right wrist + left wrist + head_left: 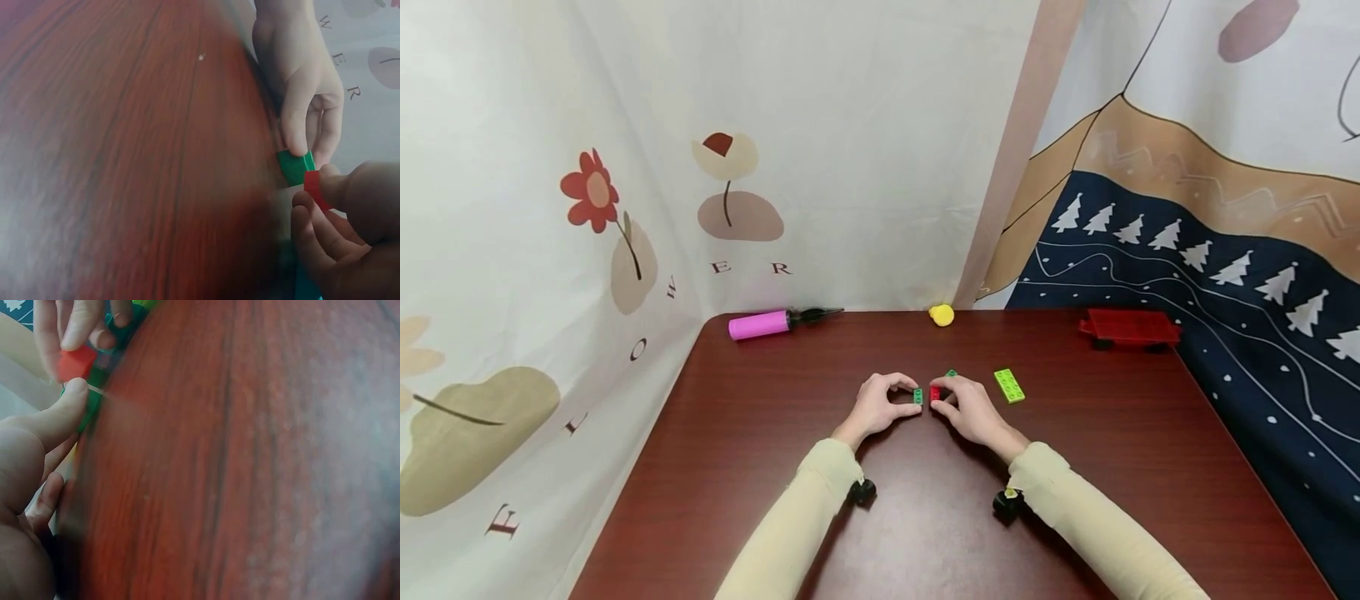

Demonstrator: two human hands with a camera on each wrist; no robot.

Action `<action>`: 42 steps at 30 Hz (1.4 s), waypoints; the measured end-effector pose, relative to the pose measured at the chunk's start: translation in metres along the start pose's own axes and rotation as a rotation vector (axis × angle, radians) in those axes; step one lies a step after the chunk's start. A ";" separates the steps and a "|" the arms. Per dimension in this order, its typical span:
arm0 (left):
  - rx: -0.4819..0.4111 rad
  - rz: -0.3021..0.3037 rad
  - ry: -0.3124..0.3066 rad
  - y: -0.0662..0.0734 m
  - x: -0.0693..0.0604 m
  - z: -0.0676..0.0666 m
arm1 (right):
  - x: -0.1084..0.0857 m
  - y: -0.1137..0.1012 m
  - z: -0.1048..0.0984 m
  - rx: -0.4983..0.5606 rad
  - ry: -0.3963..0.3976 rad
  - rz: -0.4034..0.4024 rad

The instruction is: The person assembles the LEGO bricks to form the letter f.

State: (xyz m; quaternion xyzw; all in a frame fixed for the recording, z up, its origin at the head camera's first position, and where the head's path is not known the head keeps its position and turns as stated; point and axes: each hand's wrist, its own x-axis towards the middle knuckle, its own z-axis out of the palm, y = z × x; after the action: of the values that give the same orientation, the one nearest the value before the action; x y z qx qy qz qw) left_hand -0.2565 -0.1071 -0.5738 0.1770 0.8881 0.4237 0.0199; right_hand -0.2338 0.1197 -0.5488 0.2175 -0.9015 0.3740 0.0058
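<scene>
We see the left hand (880,402) pinching a small green rectangular plastic brick (918,397) between thumb and index finger, just off its fingertips. Facing it, the right hand (973,410) pinches a small red rectangular plastic brick (935,392) in the same manner. The two bricks sit side by side with a narrow gap between them, low over the dark reddish-brown wood-grain table (917,533); we cannot tell whether they rest on it.

In each grip the index finger takes the far end and the thumb the near end. We judge that this suits bricks so small: it leaves the studded tops and the facing sides uncovered, so that one can be lined up against the other.

Both held bricks point their studs upward. Their long axes run away from us, roughly parallel, and cross the gap between the hands rather than bridging it.

Just beyond the right hand's fingers lies a second green plastic brick (952,373), partly hidden, so its long axis is unclear to us. To the right of that hand, a flat lime-green studded plastic plate (1010,386) lies apart, studs up, its long axis slanting from far left to near right.
</scene>
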 end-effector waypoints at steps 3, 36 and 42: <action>0.006 -0.020 0.011 0.001 0.000 0.000 | 0.004 -0.003 0.002 0.034 0.001 0.004; 0.017 0.021 0.038 0.004 -0.001 0.001 | 0.019 -0.006 0.014 0.011 -0.009 -0.051; 0.035 0.009 0.039 0.005 0.001 0.002 | 0.020 -0.006 0.013 0.025 -0.024 -0.051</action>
State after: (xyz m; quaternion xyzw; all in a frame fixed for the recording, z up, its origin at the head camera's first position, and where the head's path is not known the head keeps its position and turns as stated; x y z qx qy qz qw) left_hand -0.2554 -0.1028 -0.5709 0.1729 0.8948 0.4116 -0.0024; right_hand -0.2473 0.0995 -0.5508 0.2448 -0.8909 0.3825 0.0018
